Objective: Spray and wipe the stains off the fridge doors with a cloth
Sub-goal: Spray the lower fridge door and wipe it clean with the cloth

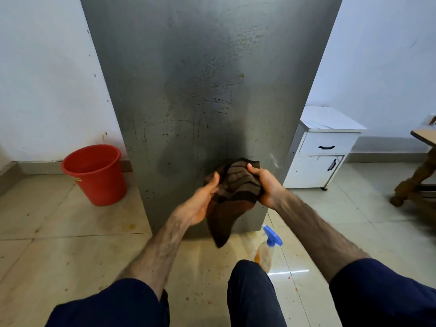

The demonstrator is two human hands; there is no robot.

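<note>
Hands: left hand point(204, 201) and right hand point(264, 185) are both gripping the brown striped cloth point(232, 192), fingers curled into its folds, holding it bunched between them low in front of the fridge door point(200, 79).
Cloth: it is being held just off or against the bottom of the door, I cannot tell which; one tail is hanging down toward the floor point(59, 232).
Spray bottle: the bottle point(269, 246) with the blue trigger is lying or leaning on the floor by the right knee, in nobody's grip, so spraying looks paused.
Door: wet smears are showing across the upper and middle door, suggesting spray and some wiping are already done there.
Stains left: brownish marks point(226, 82) near the middle and dark specks point(219, 102) below them are still showing, so wiping appears well short of finished.
Floor: orange spots are lying near the bottle.
Surroundings: a red bucket point(94, 173) is standing left of the fridge, a white cabinet point(325, 147) right.
</note>
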